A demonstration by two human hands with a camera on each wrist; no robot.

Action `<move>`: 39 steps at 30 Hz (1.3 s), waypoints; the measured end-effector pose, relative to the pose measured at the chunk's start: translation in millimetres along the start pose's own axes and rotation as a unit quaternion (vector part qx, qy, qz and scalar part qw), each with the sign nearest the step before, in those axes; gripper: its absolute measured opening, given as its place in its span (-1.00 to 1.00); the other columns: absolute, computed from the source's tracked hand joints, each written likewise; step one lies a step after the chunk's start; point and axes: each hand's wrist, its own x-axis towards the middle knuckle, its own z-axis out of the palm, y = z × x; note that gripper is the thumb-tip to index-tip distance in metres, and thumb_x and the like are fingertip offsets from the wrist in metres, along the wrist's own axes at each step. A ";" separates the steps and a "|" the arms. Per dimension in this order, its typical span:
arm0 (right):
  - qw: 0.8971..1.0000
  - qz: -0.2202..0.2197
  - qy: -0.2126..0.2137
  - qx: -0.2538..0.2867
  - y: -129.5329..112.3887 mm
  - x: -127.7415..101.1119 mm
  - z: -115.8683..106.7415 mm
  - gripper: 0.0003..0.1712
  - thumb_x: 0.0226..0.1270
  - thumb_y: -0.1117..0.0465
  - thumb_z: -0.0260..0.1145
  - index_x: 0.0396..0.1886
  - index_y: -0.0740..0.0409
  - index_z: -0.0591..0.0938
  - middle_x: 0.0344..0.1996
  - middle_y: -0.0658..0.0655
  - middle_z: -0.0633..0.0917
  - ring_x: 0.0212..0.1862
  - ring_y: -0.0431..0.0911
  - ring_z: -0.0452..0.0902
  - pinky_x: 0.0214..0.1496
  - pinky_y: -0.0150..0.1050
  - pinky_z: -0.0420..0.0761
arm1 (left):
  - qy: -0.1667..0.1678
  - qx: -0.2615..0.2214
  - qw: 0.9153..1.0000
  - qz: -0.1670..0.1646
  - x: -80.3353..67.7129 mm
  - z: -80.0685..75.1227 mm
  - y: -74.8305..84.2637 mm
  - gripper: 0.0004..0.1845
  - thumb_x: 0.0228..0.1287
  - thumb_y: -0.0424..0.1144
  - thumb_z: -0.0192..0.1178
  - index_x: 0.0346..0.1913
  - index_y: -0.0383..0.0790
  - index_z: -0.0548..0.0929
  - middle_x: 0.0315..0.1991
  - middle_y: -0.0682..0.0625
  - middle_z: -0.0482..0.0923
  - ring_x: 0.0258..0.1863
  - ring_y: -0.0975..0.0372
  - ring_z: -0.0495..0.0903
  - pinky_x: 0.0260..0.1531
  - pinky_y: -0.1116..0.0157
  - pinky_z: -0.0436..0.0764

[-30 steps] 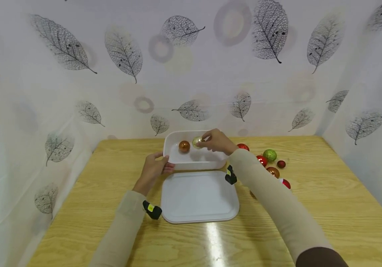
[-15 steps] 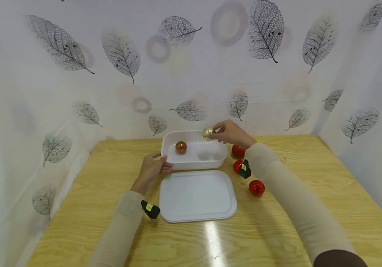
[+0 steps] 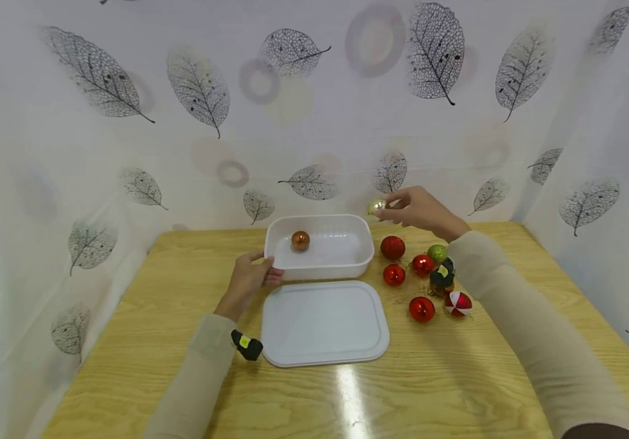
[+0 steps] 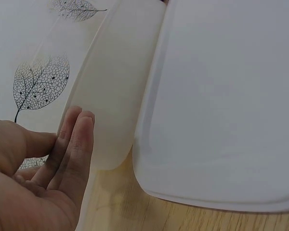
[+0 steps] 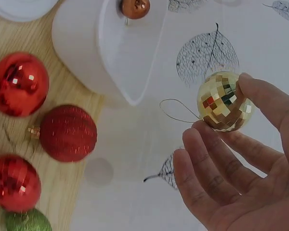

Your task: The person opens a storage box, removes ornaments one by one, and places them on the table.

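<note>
My right hand (image 3: 421, 210) pinches a gold mirrored bauble (image 5: 225, 101) between thumb and fingers, raised behind and right of the white plastic box (image 3: 344, 268). A thin hanging loop dangles from the bauble in the right wrist view. At the box's front left corner, my left hand (image 3: 251, 277) grips the wall, with the fingers against the outside, as the left wrist view shows. Inside the box, toward its left end, lies a copper bauble (image 3: 300, 241). In front of the box a white lid (image 3: 325, 323) lies flat on the table.
Right of the box sit several baubles, among them a dark red one (image 3: 393, 248), a shiny red one (image 3: 421, 310), a green one (image 3: 437, 253) and a red-and-white one (image 3: 459, 303). My right wrist camera hides part of this group. A leaf-patterned curtain (image 3: 204, 183) hangs behind the wooden table (image 3: 182, 262).
My right hand has carried the gold bauble up and right, from over the box to beyond its right end. The left hand keeps its place on the box.
</note>
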 end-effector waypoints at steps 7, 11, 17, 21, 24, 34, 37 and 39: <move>1.000 0.017 0.009 -0.013 15.6 -21.2 -22.7 -0.29 0.42 -0.10 0.36 0.32 0.32 0.52 0.09 0.37 0.65 -0.03 0.08 0.63 0.02 -0.07 0.76 | 0.004 0.008 1.000 -0.002 2.0 -0.4 -0.8 -0.54 0.59 -0.31 0.05 0.39 -0.50 0.37 -0.35 -0.22 0.73 -0.46 0.19 0.75 -0.24 0.27 0.81; 0.999 0.027 0.007 -0.023 30.6 -32.5 -34.3 -0.25 0.43 -0.13 0.35 0.34 0.34 0.49 0.09 0.37 0.65 -0.03 0.08 0.63 0.02 -0.07 0.76 | 0.004 0.010 1.000 -0.005 2.6 -0.2 -0.9 -0.54 0.59 -0.31 0.05 0.39 -0.50 0.37 -0.33 -0.23 0.73 -0.44 0.18 0.76 -0.20 0.24 0.81; 0.998 0.053 0.001 -0.037 50.3 -50.9 -48.8 -0.14 0.42 -0.22 0.31 0.41 0.35 0.41 0.13 0.40 0.63 0.02 0.12 0.63 0.06 0.00 0.75 | 0.007 0.015 1.000 -0.007 1.4 0.2 0.4 -0.54 0.59 -0.30 0.05 0.40 -0.48 0.37 -0.33 -0.24 0.73 -0.45 0.18 0.76 -0.26 0.28 0.81; 0.997 0.059 0.000 -0.042 62.1 -63.2 -55.7 -0.14 0.43 -0.22 0.30 0.40 0.38 0.41 0.12 0.42 0.63 0.02 0.14 0.65 0.06 0.01 0.76 | 0.006 0.015 1.000 -0.006 1.4 0.2 0.7 -0.54 0.59 -0.30 0.05 0.40 -0.47 0.37 -0.32 -0.24 0.73 -0.45 0.18 0.76 -0.30 0.30 0.81; 0.997 0.061 0.002 -0.043 73.1 -71.7 -60.5 -0.18 0.45 -0.18 0.29 0.38 0.41 0.42 0.12 0.44 0.63 -0.01 0.12 0.67 0.03 0.00 0.77 | 0.004 0.015 1.000 -0.006 1.5 0.0 0.5 -0.54 0.60 -0.29 0.05 0.40 -0.47 0.37 -0.32 -0.24 0.73 -0.45 0.18 0.75 -0.29 0.31 0.81; 0.996 0.082 -0.013 -0.036 115.2 -97.7 -68.4 -0.22 0.51 -0.08 0.28 0.39 0.47 0.38 0.15 0.47 0.61 -0.03 0.09 0.67 0.02 -0.01 0.77 | 0.004 0.020 1.000 -0.008 -0.2 -0.2 1.7 -0.53 0.60 -0.30 0.04 0.42 -0.47 0.35 -0.28 -0.25 0.73 -0.44 0.19 0.75 -0.29 0.31 0.81; 0.996 0.091 -0.013 -0.024 127.7 -103.8 -65.4 -0.23 0.49 -0.04 0.31 0.38 0.49 0.38 0.11 0.44 0.64 -0.04 0.08 0.68 -0.01 -0.04 0.78 | 0.002 0.019 1.000 -0.007 -0.3 0.0 1.6 -0.53 0.60 -0.30 0.04 0.41 -0.48 0.35 -0.29 -0.25 0.73 -0.45 0.20 0.75 -0.29 0.31 0.81; 0.995 0.096 -0.021 -0.018 134.5 -108.0 -62.3 -0.22 0.49 -0.03 0.31 0.39 0.50 0.36 0.08 0.42 0.66 -0.02 0.11 0.67 0.00 -0.01 0.78 | 0.003 0.018 1.000 -0.006 0.2 0.1 1.2 -0.53 0.60 -0.30 0.04 0.41 -0.48 0.35 -0.30 -0.24 0.73 -0.45 0.20 0.75 -0.30 0.32 0.81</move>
